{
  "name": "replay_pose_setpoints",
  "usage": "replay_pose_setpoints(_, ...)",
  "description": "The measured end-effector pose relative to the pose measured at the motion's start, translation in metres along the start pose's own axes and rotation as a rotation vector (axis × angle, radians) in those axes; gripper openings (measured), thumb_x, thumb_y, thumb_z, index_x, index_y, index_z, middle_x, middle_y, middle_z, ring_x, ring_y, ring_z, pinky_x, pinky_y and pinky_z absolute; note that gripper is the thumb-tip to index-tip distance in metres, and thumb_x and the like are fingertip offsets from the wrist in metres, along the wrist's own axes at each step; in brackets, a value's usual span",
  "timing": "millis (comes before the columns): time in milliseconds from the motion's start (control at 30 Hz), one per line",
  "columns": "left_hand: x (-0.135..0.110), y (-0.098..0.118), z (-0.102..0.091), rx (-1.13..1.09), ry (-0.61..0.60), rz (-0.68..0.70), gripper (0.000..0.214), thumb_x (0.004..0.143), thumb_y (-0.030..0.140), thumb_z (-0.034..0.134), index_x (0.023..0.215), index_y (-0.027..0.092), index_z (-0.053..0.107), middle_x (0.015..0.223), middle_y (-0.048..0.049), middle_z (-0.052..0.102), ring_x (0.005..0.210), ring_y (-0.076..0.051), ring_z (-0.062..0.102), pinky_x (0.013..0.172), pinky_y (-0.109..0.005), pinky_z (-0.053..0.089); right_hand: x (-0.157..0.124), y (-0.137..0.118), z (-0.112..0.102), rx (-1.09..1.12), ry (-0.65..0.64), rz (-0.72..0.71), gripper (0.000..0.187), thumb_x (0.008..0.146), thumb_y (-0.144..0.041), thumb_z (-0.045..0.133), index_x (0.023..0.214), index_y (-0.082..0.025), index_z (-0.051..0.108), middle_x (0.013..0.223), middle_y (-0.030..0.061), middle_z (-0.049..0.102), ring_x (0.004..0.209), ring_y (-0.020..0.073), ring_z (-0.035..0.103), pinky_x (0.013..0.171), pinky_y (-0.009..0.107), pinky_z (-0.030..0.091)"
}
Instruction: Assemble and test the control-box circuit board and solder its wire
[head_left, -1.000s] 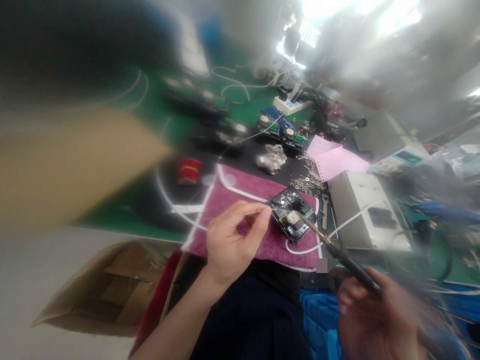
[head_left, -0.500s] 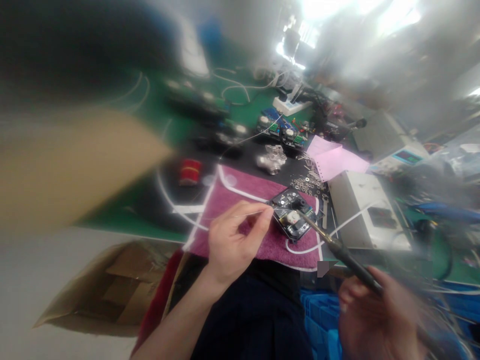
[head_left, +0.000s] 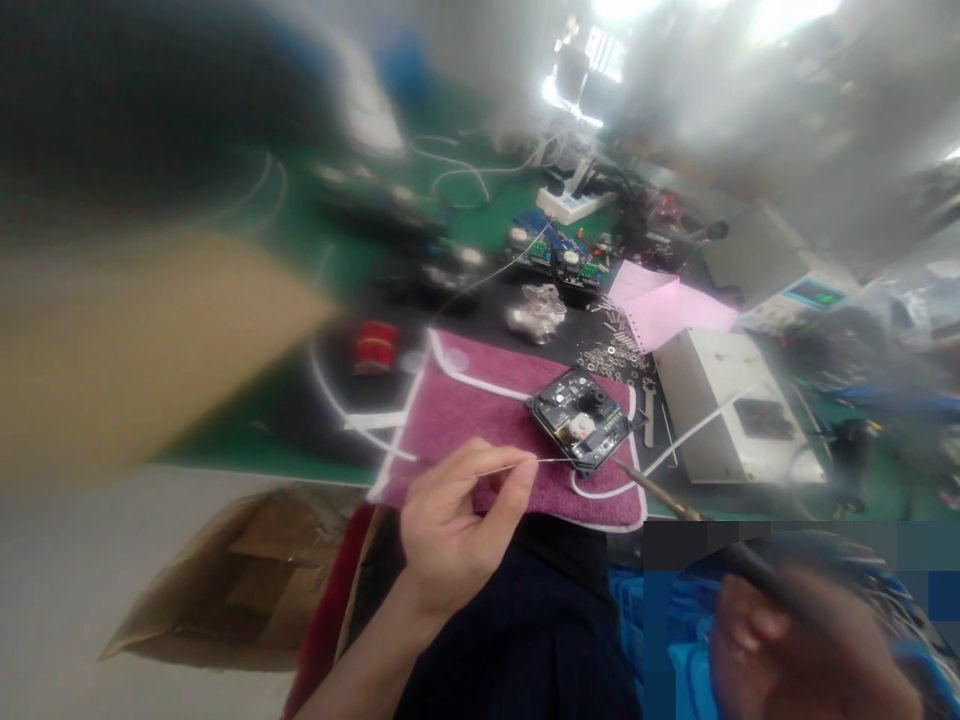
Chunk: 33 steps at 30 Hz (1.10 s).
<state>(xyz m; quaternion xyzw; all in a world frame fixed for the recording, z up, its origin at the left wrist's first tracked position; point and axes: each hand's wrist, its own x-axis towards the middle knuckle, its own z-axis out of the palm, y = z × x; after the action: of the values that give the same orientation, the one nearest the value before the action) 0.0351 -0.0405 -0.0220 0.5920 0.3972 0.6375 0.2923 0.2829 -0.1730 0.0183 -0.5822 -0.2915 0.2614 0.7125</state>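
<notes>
My left hand pinches a thin solder wire between thumb and forefinger; the wire's end points at the near edge of a small dark circuit board. The board lies on a magenta towel on the bench. My right hand, blurred at the lower right, grips the dark handle of a soldering iron. The iron's tip sits just off the board's near right corner, apart from it.
A grey soldering station stands right of the towel, pink paper and loose screws behind it. A red spool and more circuit boards lie farther back. A cardboard box is below the bench edge, blue crates by my lap.
The soldering iron tip has drawn back off the board toward me. My left hand and the wire have dropped to the board's near edge. The view has shifted slightly.
</notes>
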Motion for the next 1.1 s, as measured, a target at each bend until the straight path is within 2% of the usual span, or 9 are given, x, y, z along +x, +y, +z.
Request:
replay_pose_setpoints(100,-0.002,-0.004,0.003,0.032,-0.015,0.01,0.019,0.09,0.005,0.078,0.101,0.02,0.079,0.079,0.0019,0.074,0.064,-0.01,0.063,0.063,-0.024,0.052,-0.005,0.005,0.002,-0.012,-0.007,-0.01,0.02,0.086,-0.044,0.078,0.093,-0.025,0.079,0.057,-0.0009,0.056,0.048,0.0181,0.056,0.043,0.033,0.048)
replay_pose_setpoints(300,0.0,-0.004,0.004,0.093,-0.008,0.054,0.017,0.09,0.006,0.078,0.1,0.02,0.078,0.079,0.0017,0.075,0.065,-0.01,0.067,0.063,-0.024,0.054,-0.014,0.013,0.013,-0.078,0.047,-0.033,0.02,0.09,-0.045,0.072,0.09,-0.027,0.081,0.058,0.0009,0.055,0.047,0.0193,0.054,0.04,0.034,0.045)
replay_pose_setpoints(500,-0.001,-0.003,0.004,0.163,0.015,0.05,0.011,0.092,0.011,0.078,0.097,0.021,0.079,0.078,0.0013,0.076,0.066,-0.012,0.069,0.063,-0.025,0.055,-0.016,0.019,0.008,-0.047,-0.006,0.021,0.025,0.091,-0.045,0.073,0.1,-0.024,0.083,0.062,0.0014,0.061,0.051,0.02,0.061,0.043,0.033,0.049)
replay_pose_setpoints(633,-0.002,-0.004,0.004,0.18,0.004,0.069,0.013,0.091,0.01,0.079,0.098,0.021,0.078,0.079,0.0014,0.076,0.068,-0.012,0.069,0.065,-0.025,0.055,-0.016,0.023,0.005,0.008,-0.042,0.009,0.024,0.094,-0.038,0.07,0.105,-0.022,0.084,0.065,0.0036,0.066,0.055,0.0209,0.065,0.046,0.033,0.054)
replay_pose_setpoints(733,-0.002,-0.004,0.004,0.184,0.01,0.069,0.015,0.09,0.008,0.08,0.098,0.021,0.078,0.079,0.0016,0.076,0.067,-0.011,0.069,0.066,-0.025,0.055,-0.016,0.022,0.009,0.034,-0.051,-0.01,0.023,0.093,-0.033,0.069,0.104,-0.02,0.084,0.065,0.0038,0.067,0.055,0.0195,0.066,0.046,0.032,0.055)
replay_pose_setpoints(900,-0.003,-0.004,0.004,0.174,0.014,0.066,0.014,0.091,0.009,0.079,0.099,0.021,0.078,0.08,0.001,0.077,0.067,-0.012,0.069,0.064,-0.025,0.055,-0.014,0.014,0.022,0.072,-0.01,0.006,0.018,0.087,-0.03,0.078,0.097,-0.017,0.083,0.066,0.0016,0.066,0.053,0.0151,0.065,0.044,0.025,0.053)
replay_pose_setpoints(1100,-0.003,-0.005,0.004,0.165,0.007,0.065,0.016,0.09,0.008,0.079,0.1,0.021,0.079,0.081,0.0006,0.078,0.067,-0.012,0.069,0.065,-0.026,0.056,-0.012,0.014,0.026,0.062,-0.066,-0.044,0.019,0.091,-0.03,0.075,0.1,-0.017,0.084,0.066,0.0035,0.069,0.055,0.0157,0.065,0.046,0.024,0.052)
